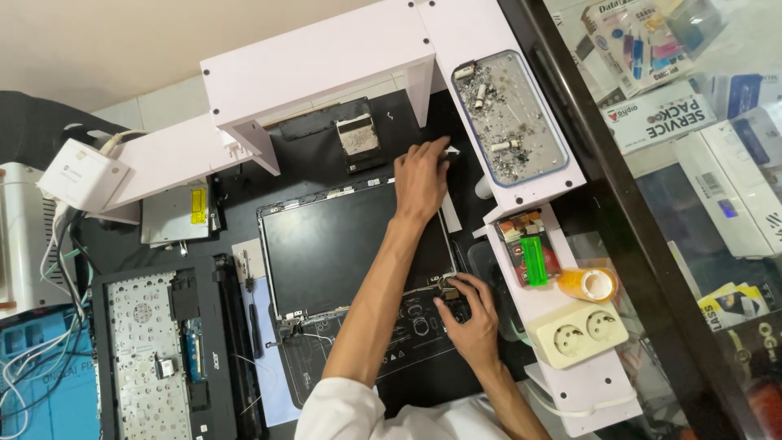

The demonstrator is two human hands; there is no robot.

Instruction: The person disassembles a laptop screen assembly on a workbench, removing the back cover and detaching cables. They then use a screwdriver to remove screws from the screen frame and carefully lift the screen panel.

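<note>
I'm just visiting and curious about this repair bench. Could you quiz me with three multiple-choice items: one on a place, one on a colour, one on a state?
1. Where is the left hand?
A. at the screen panel's top right corner
B. on the keyboard
C. on the socket

2. What colour is the lighter?
A. red
B. green
C. blue

3. In what state is the laptop?
A. closed
B. running
C. taken apart

A: the hand lies past the panel's upper right edge.
B: the lighter on the shelf is bright green.
C: the panel lies loose and the keyboard part sits apart at left.
</note>
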